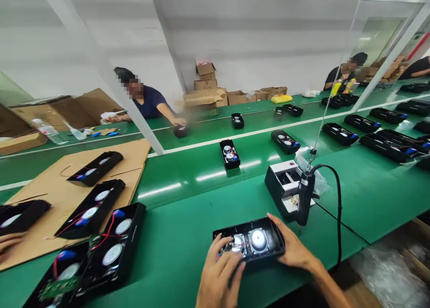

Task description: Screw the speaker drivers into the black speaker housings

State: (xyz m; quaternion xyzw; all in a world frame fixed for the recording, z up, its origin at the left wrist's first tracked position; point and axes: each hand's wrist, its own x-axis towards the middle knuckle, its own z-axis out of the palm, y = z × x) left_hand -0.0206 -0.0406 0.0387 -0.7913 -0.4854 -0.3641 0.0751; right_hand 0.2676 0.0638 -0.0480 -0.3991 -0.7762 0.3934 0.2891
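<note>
Presently, a black speaker housing [249, 241] is positioned between the hands, its right end clasped by the curled right hand [293, 246], its left end overlaid by the half-bent, slightly spread left hand [217, 268], whose grip cannot be told, while a black corded tool [305, 197] is suspended beyond the right.

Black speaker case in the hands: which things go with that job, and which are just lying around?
Seems part of the job:
black speaker case, held by the right hand, left hand over it
hanging black tool, probably
black-and-white box with small pieces, probably

Probably just lying about:
plastic bottle
yellow packet
stacked cardboard boxes
</note>
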